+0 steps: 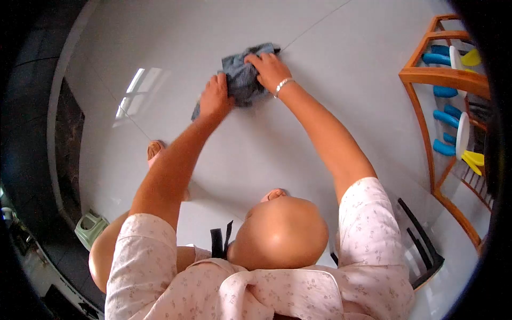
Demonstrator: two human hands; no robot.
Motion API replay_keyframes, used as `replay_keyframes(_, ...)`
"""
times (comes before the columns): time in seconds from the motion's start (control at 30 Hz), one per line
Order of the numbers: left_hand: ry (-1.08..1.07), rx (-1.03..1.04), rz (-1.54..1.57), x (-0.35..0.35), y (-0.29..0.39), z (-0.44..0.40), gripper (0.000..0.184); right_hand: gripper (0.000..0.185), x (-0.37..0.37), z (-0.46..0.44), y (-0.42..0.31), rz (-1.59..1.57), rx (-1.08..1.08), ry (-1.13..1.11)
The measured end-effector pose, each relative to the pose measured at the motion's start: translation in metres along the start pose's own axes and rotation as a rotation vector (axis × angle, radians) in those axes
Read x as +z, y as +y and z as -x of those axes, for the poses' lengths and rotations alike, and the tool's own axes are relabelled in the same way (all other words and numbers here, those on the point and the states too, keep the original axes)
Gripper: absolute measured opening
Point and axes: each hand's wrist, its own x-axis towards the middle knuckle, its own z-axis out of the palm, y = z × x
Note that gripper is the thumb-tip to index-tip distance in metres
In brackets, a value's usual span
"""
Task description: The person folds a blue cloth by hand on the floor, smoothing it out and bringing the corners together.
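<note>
A crumpled grey-blue cloth [242, 80] lies on the glossy pale tiled floor, ahead of my feet. My left hand [216, 97] presses on its left part, with the fingers close together on the fabric. On the upper right part of the cloth rests my right hand [268, 69], a bracelet [284, 85] round its wrist. Its thumb and fingers are bent and spread apart on the fabric. The undersides of both hands are hidden.
At the right stands a wooden rack [421, 74] with blue, white and yellow items. A black frame [418, 240] is at the lower right. A pale green stool [92, 229] stands lower left, beside a dark cabinet edge [69, 133]. My feet are below the cloth.
</note>
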Motion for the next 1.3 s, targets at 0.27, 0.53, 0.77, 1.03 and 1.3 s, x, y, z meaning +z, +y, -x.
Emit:
replay_keyframes(0.27, 0.245, 0.509, -0.297, -0.116, -0.036, -0.091, 0.04, 0.041, -0.049, -0.044, -0.033, 0.001, 0.018, 0.333)
replay_keyframes(0.53, -0.111, 0.728, -0.527, -0.137, -0.131, 0.034, 0.049, 0.039, -0.012, 0.044, -0.105, 0.035, -0.379, 0.011)
replay_keyframes(0.77, -0.21, 0.569, -0.286, -0.072, -0.163, 0.108, 0.055, 0.019, 0.062, 0.085, -0.13, 0.183, -0.582, 0.077)
replay_keyframes(1.03, 0.047, 0.605, -0.08, -0.082, -0.115, -0.057, 0.041, 0.027, 0.043, -0.023, -0.08, 0.211, -0.096, 0.134)
replay_keyframes(1.3, 0.156, 0.679, 0.027, -0.155, -0.126, -0.09, 0.041, 0.043, -0.008, -0.055, -0.137, -0.053, 0.074, 0.224)
